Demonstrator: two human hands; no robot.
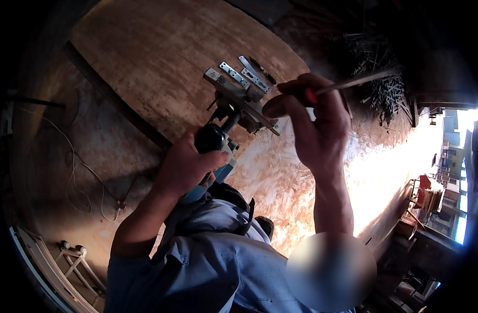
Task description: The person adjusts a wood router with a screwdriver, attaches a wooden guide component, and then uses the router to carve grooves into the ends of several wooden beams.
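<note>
My left hand [188, 166] grips the black and blue body of a small power tool [214, 140] that lies tilted on a large wooden board [160, 57]. The tool's grey metal base plate [245, 102] points away from me. My right hand [316, 121] is shut on a thin tool with a red handle [311, 96]; its pale shaft [361, 80] sticks out to the upper right. The fingertips of that hand sit right beside the base plate. Two flat metal strips with holes [233, 74] [255, 73] lie on the board just beyond the power tool.
A dark batten [116, 101] runs diagonally across the board on the left. A thin cable [78, 175] loops over the floor at the left. A heap of dark metal rods [382, 83] lies at the upper right. A pale wooden frame [56, 271] sits at the lower left.
</note>
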